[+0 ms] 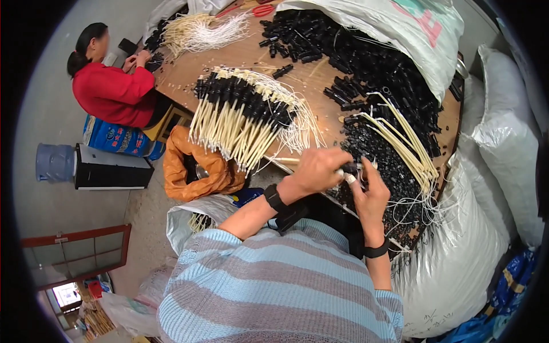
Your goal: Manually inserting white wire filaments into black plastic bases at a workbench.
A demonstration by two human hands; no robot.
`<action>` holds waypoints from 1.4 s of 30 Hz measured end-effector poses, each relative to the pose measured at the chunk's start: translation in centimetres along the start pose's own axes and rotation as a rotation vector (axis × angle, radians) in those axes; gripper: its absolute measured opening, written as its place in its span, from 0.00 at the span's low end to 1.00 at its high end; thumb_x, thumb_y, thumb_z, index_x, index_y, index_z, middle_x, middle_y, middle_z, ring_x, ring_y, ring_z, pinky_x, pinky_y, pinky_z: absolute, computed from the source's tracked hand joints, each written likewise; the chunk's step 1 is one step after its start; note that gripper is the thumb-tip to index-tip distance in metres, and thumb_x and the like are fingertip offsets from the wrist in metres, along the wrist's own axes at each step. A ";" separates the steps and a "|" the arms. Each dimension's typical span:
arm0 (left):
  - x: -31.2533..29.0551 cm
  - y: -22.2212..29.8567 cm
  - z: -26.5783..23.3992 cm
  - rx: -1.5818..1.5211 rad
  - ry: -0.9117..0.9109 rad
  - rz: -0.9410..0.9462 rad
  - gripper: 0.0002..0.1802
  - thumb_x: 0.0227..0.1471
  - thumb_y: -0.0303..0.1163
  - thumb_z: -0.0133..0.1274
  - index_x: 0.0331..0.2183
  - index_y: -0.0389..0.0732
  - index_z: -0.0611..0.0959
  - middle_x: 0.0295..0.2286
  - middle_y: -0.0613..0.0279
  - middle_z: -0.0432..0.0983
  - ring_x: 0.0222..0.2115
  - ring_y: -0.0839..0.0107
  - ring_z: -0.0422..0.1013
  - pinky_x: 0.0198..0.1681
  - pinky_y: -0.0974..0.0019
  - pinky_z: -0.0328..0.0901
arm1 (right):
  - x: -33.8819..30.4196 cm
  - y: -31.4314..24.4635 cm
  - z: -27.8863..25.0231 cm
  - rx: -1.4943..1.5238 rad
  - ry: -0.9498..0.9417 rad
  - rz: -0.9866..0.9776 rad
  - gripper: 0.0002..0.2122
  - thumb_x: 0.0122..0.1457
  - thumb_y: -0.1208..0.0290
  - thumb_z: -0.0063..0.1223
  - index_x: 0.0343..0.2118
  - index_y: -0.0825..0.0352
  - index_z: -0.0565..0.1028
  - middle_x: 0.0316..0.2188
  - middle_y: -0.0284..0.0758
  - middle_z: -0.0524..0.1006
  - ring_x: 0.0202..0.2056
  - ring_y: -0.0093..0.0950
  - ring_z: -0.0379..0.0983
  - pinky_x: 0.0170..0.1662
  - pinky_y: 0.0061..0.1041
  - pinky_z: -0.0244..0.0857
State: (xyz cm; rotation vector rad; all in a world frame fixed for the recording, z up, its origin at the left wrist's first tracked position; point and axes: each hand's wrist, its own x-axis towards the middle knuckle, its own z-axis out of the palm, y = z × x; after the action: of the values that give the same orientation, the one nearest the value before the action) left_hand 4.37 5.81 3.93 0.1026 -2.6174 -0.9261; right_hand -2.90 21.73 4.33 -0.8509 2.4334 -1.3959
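Close together at the table's near edge, my left hand point(321, 170) and my right hand point(373, 193) both pinch a small black plastic part point(351, 168). My fingers cover most of it, so its exact shape is hidden. White wrapping shows on a right-hand digit. A cream sleeved wire point(284, 160) sticks out to the left of my left hand. Just beyond lies a thick row of black sockets with cream sleeved wires point(240, 111). Small loose black pieces point(394, 188) are spread around my right hand, and longer cream sleeved wires point(400, 140) lie on top of them.
A large heap of black tubular parts point(366, 57) spills from a white woven sack point(412, 28). Across the table point(229, 54), a person in red point(114, 88) works beside bundled wires point(200, 34). An orange bag point(200, 168) stands at left; full white sacks point(457, 246) crowd the right.
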 end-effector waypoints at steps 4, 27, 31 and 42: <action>0.4 -4.0 -5.8 0.429 0.433 -0.031 0.12 0.35 0.30 0.53 0.29 0.44 0.81 0.31 0.62 0.76 0.38 0.61 0.68 0.47 0.56 0.56 | 1.3 -0.8 -2.4 -0.161 0.328 -0.323 0.04 0.52 0.80 0.57 0.31 0.69 0.78 0.33 0.40 0.77 0.28 0.33 0.74 0.31 0.24 0.67; 7.8 -9.2 1.9 0.176 0.071 -0.212 0.16 0.45 0.22 0.50 0.39 0.42 0.81 0.31 0.55 0.77 0.34 0.58 0.72 0.38 0.57 0.67 | 6.2 6.7 -8.3 -0.807 0.245 -0.318 0.05 0.48 0.75 0.55 0.30 0.64 0.74 0.30 0.36 0.74 0.36 0.37 0.70 0.41 0.35 0.59; 5.2 -6.6 1.0 -0.228 0.117 -0.256 0.22 0.45 0.22 0.46 0.45 0.43 0.78 0.31 0.59 0.78 0.29 0.70 0.73 0.36 0.66 0.68 | 5.3 4.2 -7.9 -0.647 0.084 -0.383 0.04 0.53 0.74 0.55 0.32 0.65 0.74 0.26 0.38 0.75 0.28 0.38 0.70 0.31 0.35 0.62; 3.4 -6.5 0.1 -0.117 -0.020 0.037 0.23 0.39 0.14 0.47 0.40 0.40 0.79 0.28 0.56 0.71 0.33 0.57 0.68 0.38 0.60 0.65 | 0.9 3.2 -5.5 -0.540 -0.100 -0.535 0.09 0.52 0.74 0.57 0.37 0.64 0.78 0.15 0.34 0.64 0.17 0.32 0.63 0.23 0.30 0.54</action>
State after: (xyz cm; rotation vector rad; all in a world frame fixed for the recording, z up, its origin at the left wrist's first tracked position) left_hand 0.82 0.16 0.94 0.0150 -2.5670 -1.0699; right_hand -7.31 26.43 4.69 -1.7470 2.6498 -0.7691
